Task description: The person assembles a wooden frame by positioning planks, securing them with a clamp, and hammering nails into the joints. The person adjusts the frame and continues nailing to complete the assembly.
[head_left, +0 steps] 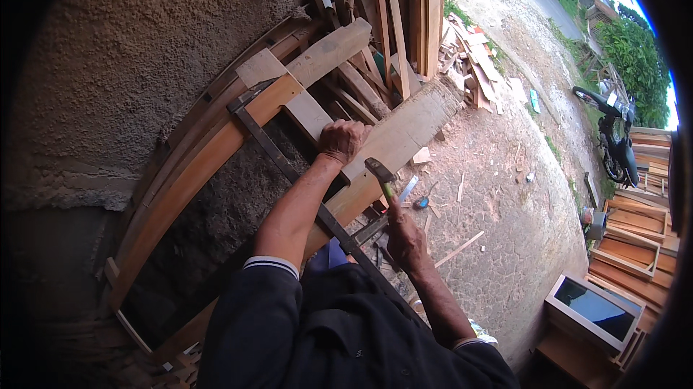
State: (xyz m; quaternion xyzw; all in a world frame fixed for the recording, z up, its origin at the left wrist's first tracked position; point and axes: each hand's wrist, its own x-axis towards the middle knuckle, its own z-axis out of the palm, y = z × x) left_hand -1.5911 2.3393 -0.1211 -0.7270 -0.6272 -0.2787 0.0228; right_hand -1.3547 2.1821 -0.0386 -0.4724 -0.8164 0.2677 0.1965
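Observation:
My right hand (406, 241) is closed around the handle of a hammer (379, 172), its dark head raised near a broad wooden board (404, 125). My left hand (343, 141) is closed over a shorter wooden crosspiece (307, 114), where it meets the broad board. Its fingertips are hidden beneath the knuckles. Both pieces belong to a large wooden frame, whose long side rail (216, 147) runs along the wall side. A long dark metal bar clamp (273, 147) spans the frame and passes under my left forearm.
Lumber (426, 17) leans at the back beside a rough wall (166, 28). Offcuts (473, 60) lie heaped behind the frame. A tape measure (421, 202) rests on the debris-strewn ground (512, 223). At right stand a motorcycle (617, 136), wooden frames (635, 234) and a dark-glass panel (593, 308).

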